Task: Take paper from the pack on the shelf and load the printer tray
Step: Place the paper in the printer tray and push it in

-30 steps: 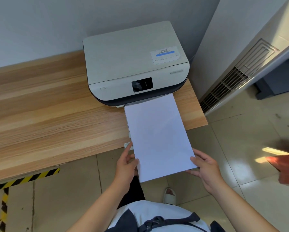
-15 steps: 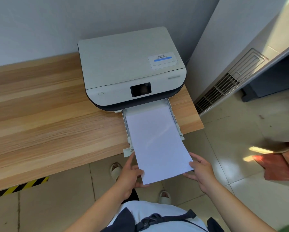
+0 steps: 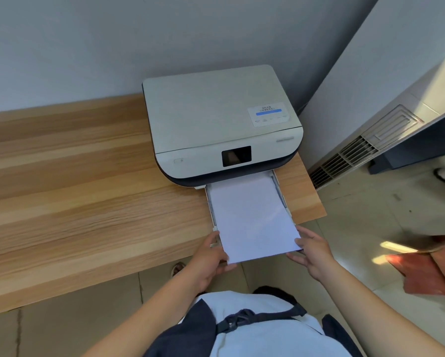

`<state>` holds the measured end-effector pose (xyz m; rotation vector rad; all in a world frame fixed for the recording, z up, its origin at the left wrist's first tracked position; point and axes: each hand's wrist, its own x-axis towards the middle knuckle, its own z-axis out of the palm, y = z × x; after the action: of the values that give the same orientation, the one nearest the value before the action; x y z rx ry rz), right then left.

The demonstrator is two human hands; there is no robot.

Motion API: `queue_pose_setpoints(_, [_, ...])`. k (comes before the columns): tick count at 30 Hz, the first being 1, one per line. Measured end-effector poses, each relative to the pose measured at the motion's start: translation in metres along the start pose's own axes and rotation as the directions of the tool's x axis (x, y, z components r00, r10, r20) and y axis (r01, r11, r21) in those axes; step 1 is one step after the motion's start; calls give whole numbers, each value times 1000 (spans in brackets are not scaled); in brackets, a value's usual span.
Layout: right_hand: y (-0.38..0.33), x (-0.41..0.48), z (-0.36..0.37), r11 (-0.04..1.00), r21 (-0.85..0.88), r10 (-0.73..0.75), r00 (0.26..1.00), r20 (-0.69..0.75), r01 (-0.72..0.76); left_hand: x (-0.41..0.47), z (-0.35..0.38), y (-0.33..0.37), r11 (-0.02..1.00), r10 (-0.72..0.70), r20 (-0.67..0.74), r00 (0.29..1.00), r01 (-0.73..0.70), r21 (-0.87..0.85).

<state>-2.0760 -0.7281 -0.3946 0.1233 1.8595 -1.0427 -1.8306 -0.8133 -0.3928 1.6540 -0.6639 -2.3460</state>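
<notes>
A white printer [image 3: 216, 117] with a dark base stands at the right end of a wooden shelf [image 3: 74, 202]. Its paper tray [image 3: 280, 191] is pulled out toward me. A stack of white paper [image 3: 252, 215] lies in the tray, its near end sticking out past the tray's front edge. My left hand [image 3: 211, 256] grips the stack's near left corner. At the near right corner, my right hand [image 3: 311, 251] holds the stack. The paper pack is out of view.
A grey wall runs behind the shelf. A white unit with a vent grille [image 3: 350, 155] stands to the right of the printer. A reddish-brown object [image 3: 427, 271] is at the right edge above the tiled floor [image 3: 370, 228].
The paper stack has slid further into the tray and more of it now lies flat inside. Both hands moved forward with it toward the printer.
</notes>
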Motion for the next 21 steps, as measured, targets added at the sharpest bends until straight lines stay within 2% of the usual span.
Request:
queue_pose_setpoints(4, [-7, 11, 4, 1000, -7, 23, 999, 35, -23, 9, 2, 0, 999, 49, -70, 996, -48, 9])
queue_pose_setpoints(10, [-11, 21, -9, 954, -288, -48, 992, 116, 80, 8, 18, -23, 998, 48, -295, 954, -58, -25])
queue_pose_setpoints(16, [-15, 28, -18, 971, -232, 0, 977, 213, 51, 17, 31, -48, 993, 78, -460, 884, -109, -41])
queue_pose_setpoints(21, [-28, 47, -10, 986, -169, 33, 970, 241, 8, 28, 41, -34, 982, 146, -534, 832, -188, -24])
